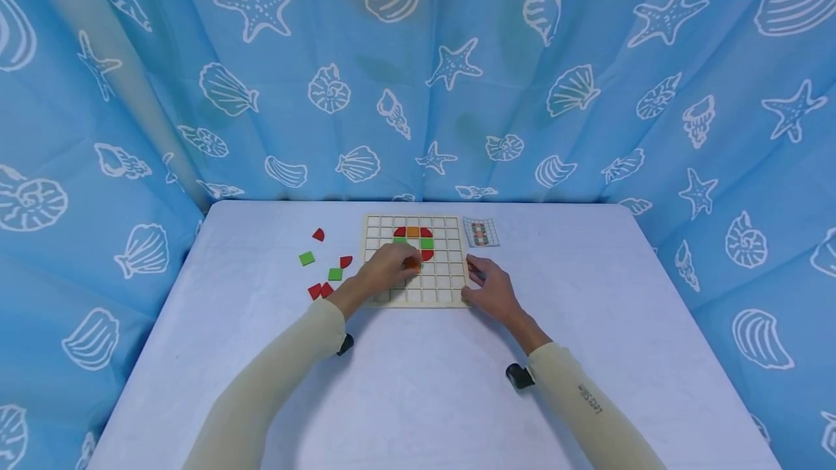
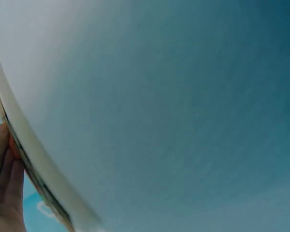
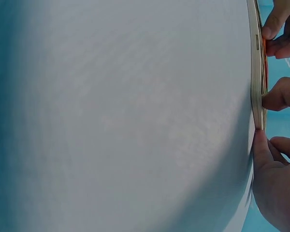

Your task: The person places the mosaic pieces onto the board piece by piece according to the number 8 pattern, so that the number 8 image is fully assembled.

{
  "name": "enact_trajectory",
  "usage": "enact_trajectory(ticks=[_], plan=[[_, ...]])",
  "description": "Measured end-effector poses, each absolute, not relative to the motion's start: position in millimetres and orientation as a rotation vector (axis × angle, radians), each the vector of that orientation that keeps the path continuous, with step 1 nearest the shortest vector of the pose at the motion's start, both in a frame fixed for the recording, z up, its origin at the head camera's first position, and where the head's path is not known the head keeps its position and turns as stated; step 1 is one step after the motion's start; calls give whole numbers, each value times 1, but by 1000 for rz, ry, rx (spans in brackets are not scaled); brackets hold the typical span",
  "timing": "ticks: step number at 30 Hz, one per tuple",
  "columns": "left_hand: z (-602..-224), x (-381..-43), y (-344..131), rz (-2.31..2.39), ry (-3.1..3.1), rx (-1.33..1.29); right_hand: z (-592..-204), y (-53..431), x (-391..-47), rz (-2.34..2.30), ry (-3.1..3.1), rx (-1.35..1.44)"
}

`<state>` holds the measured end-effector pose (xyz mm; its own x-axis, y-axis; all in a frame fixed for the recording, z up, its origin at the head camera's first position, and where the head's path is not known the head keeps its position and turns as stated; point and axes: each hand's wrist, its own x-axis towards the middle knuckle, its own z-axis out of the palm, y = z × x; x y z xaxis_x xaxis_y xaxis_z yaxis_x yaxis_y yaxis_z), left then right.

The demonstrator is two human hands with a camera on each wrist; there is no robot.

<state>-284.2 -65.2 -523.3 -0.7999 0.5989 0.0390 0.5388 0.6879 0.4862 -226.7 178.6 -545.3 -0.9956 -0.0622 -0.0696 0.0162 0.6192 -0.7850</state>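
Note:
My left hand (image 1: 390,267) reaches over a pale gridded board (image 1: 418,304) and pinches an orange tile (image 1: 411,262) close above the squares. Thumb and fingertips partly hide the tile, which shows as an orange edge (image 2: 13,147) in the left wrist view. In the grid sit an orange square (image 1: 413,231), red quarter-circle pieces (image 1: 427,231) and green squares (image 1: 427,244); the left hand covers part of this pattern. My right hand (image 1: 494,289) holds the board's right side, its thumb and index finger (image 3: 280,94) at the edge near the front corner.
Left of the board lie several loose pieces, among them a red quarter circle (image 1: 318,235), a green square (image 1: 307,258) and red pieces (image 1: 315,291) near the left forearm. A patterned card (image 1: 481,232) lies beyond the right hand. Behind the white table (image 1: 562,238) hangs a blue curtain (image 1: 418,42).

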Motion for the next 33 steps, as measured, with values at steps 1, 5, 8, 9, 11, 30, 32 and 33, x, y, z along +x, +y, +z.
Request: enact_trajectory(ticks=[1,5,8,9,11,30,32,33], plan=[[-522,-284,-65,725,2770,952,-545,178,-226,-1337,2741,-44],[-519,-283,-66,666,2766,1011,-545,179,-226,-1331,2750,-35],[-519,-282,-66,661,2759,1011,-546,180,-226,-1328,2749,-20],[-519,-282,-66,669,2754,1003,-546,179,-226,-1328,2748,-17],[-520,-282,-66,701,2744,971,-548,179,-226,-1323,2748,-26],[-507,-290,-94,881,2734,855,-547,177,-227,-1310,2760,-16],[-503,-294,-105,852,2756,794,-547,177,-227,-1311,2761,-19],[-501,-296,-111,842,2765,755,-546,176,-228,-1314,2764,-17]])
